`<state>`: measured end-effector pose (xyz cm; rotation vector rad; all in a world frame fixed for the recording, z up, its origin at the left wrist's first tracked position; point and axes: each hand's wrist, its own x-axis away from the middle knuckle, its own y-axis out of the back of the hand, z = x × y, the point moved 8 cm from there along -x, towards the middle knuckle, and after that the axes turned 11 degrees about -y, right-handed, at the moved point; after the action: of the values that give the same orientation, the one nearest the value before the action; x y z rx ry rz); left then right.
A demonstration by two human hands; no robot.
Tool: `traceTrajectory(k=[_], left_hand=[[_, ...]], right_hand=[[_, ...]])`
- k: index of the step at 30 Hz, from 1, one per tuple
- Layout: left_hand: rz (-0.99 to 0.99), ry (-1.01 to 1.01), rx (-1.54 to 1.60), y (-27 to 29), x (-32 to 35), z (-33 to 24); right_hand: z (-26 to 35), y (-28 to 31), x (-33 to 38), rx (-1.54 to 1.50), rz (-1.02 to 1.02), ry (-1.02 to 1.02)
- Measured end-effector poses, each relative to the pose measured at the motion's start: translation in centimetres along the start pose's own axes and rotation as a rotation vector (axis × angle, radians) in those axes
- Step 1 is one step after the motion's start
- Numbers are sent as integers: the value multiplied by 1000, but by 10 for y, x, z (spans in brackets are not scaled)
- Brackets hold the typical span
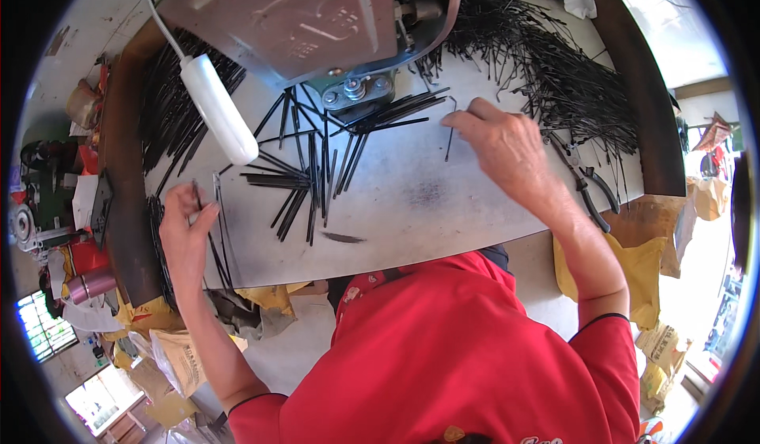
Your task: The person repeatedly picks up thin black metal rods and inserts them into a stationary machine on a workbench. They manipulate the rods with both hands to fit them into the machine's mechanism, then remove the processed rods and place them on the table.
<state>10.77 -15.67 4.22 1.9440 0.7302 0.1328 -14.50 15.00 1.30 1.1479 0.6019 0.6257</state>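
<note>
My right hand [507, 147] is above the pale metal tabletop [475, 206], thumb and forefinger pinched on a thin black hooked wire [450, 139] that hangs down from the fingertips. At the table's left side, my left hand [187, 230] is closed, with a thin dark rod [196, 192] between thumb and fingers. Beside it, a few long thin wires [222, 226] lie toward the near edge. Straight black rods [313, 175] lie crossed in loose bunches between my hands, some reaching under the machine's metal tool block [356, 89].
A heavy brown machine head [293, 17] overhangs the far middle. A white tube lamp [218, 111] hangs at its left. Piles of black rods [186, 96] and bent wires [546, 72] fill the far sides. Black-handled pliers [594, 195] lie right, near a dark raised border [661, 127].
</note>
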Motion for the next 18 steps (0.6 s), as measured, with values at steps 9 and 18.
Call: traceTrajectory(k=[9,18], left_hand=[[23,-231,118,-104,-5,-129],[46,-498,114,-126,1,-153]], right_hand=[[0,-14,-4,245,163,164],[-23,-11,12,-301,188,-155]])
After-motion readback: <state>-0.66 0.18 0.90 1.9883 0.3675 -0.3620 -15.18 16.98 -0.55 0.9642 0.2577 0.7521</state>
